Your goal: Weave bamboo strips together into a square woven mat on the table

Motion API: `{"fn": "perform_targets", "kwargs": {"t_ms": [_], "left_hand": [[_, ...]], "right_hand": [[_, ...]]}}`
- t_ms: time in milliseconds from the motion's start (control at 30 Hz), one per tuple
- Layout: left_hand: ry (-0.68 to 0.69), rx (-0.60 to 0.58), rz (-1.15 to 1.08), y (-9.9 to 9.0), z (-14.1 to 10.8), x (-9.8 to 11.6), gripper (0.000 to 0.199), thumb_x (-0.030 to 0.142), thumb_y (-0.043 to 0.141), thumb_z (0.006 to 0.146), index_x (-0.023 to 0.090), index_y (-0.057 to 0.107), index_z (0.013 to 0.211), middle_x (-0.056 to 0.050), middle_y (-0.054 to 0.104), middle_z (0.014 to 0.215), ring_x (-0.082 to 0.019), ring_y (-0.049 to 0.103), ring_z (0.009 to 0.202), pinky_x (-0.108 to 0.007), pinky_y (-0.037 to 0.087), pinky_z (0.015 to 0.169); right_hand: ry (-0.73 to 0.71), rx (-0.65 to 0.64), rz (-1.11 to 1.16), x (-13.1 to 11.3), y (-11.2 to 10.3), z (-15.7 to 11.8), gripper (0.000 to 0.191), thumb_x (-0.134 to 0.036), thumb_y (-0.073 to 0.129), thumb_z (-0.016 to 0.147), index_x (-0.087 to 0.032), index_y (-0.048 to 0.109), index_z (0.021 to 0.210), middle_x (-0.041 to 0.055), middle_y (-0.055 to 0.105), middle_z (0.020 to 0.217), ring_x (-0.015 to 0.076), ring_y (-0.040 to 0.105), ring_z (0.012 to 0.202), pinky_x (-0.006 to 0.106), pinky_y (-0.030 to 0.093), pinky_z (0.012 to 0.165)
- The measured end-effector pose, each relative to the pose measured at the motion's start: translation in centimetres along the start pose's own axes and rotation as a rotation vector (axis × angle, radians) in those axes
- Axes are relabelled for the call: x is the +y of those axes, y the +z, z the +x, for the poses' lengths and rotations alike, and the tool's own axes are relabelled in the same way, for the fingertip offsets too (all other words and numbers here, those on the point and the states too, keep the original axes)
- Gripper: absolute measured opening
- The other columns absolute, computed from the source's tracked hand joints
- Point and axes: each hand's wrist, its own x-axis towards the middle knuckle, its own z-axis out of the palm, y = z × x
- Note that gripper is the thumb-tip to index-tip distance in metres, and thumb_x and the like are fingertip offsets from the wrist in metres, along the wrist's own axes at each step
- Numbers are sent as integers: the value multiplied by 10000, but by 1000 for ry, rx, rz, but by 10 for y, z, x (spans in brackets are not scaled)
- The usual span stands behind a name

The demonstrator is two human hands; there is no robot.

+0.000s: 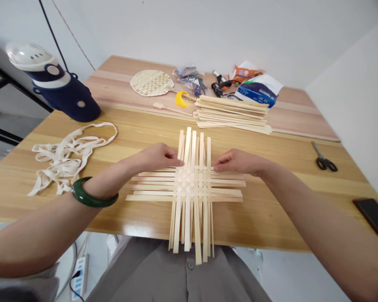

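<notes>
Near the counter's front edge (264,244), a square bamboo-strip weave (189,184), its long strip ends running past that edge toward the lap. Left hand (157,157), jade bangle (94,193) on the wrist, at the weave's upper left corner; right hand (242,162) at its upper right. Fingers of both grips down on the strips, clamped or only pressing impossible to tell, probably placed so to steady the loose crossings. Toward the far edge, within reach, a stack of loose bamboo strips (231,113) and a woven bamboo fan (151,82); white cotton tape (66,157) by the left side, scissors (324,162) near the right edge.
</notes>
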Motion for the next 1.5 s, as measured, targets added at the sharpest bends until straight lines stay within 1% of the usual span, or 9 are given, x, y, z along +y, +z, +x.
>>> {"fn": "perform_targets", "kwargs": {"t_ms": [133,200,333,467,567,633,833,1067,1500], "left_hand": [[239,529,243,3,-3,4,282,398,513,887,168,670,843,-63,667,915,-202,609,862,-319,466,797],[445,600,299,10,-4,5,289,318,436,956,160,677,966,-91,681,1044,-214,626,995,-350,479,910],[724,383,428,35,5,0,378,331,419,1012,137,582,1293,-117,600,1360,-233,510,1311,-396,380,1123],[725,200,603,55,20,-11,633,505,426,997,129,355,1500,-121,325,1579,-277,214,1494,-457,152,1228],[696,157,642,63,26,-21,738,609,395,968,140,296,1529,-116,257,1602,-287,163,1505,-470,114,1228],[702,164,648,66,27,-26,777,638,389,955,133,279,1535,-117,235,1608,-290,151,1507,-466,105,1229],[710,196,657,69,25,-27,765,623,393,960,120,290,1528,-121,241,1607,-272,164,1506,-436,80,1235],[699,178,567,68,27,-27,839,638,429,938,130,183,1557,-133,253,1605,-263,158,1508,-445,107,1229],[690,135,520,64,27,-27,941,665,483,897,119,109,1565,-149,239,1609,-266,155,1509,-434,94,1229]], "right_hand": [[20,24,2,4,-2,11,249,-443,628,701,-198,637,655,-28,510,666,131,427,692,270,322,635],[36,20,-11,3,-3,15,244,-430,615,692,-200,592,615,-33,482,643,125,411,667,270,307,617],[25,9,-95,-4,-1,20,297,-405,577,715,-204,443,543,-49,364,570,105,337,589,266,260,566],[3,109,-269,-10,7,15,257,-321,514,800,-197,478,578,-34,466,584,108,392,573,269,273,567],[10,342,-450,-8,19,7,199,-267,480,873,-190,639,782,31,675,826,165,558,736,281,336,619],[-50,543,-547,-2,29,2,195,-233,479,901,-188,669,899,64,706,981,207,599,917,291,381,673],[-345,903,-595,10,74,0,198,-192,468,937,-170,653,1004,86,704,1014,223,595,978,334,480,824],[-353,989,-520,3,115,17,265,-158,458,926,-154,592,1156,114,662,1119,248,558,1043,385,497,906],[-232,1039,-561,0,121,31,278,-71,448,852,-142,623,1056,122,653,1047,267,518,975,395,470,859]]}}
